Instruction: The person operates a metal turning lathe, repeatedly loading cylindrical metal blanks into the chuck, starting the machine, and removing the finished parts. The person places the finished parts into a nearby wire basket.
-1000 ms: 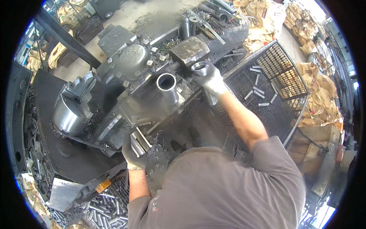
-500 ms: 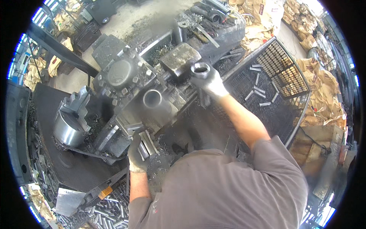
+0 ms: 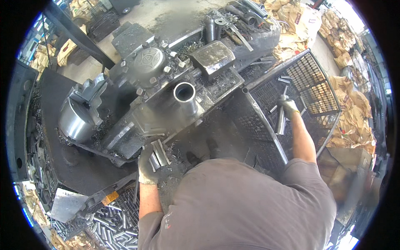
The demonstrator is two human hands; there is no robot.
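My right hand [image 3: 289, 107], gloved, is over the black mesh crate [image 3: 266, 121] with its fingers closed around a metal tube [image 3: 281, 124], which points down and toward me. My left hand [image 3: 146, 166], also gloved, is at the machine's near edge, curled against a shiny grooved metal piece [image 3: 159, 154]; part of its grip is hidden. Another open-ended tube [image 3: 189, 106] stands upright on the greasy machine [image 3: 146, 91], between my hands.
Several short tubes [image 3: 307, 104] lie in the crate. A heavy steel block [image 3: 212, 57] and loose tools [image 3: 235, 35] sit at the back. At left is a shiny stepped cylinder [image 3: 77, 121]. A bin of tubes [image 3: 110, 229] is at lower left. Brown paper sacks [image 3: 354, 108] line the right.
My right hand has moved from beside the steel block, right and nearer, over the crate with the tube. My left hand stays at the grooved piece. The view has shifted slightly.
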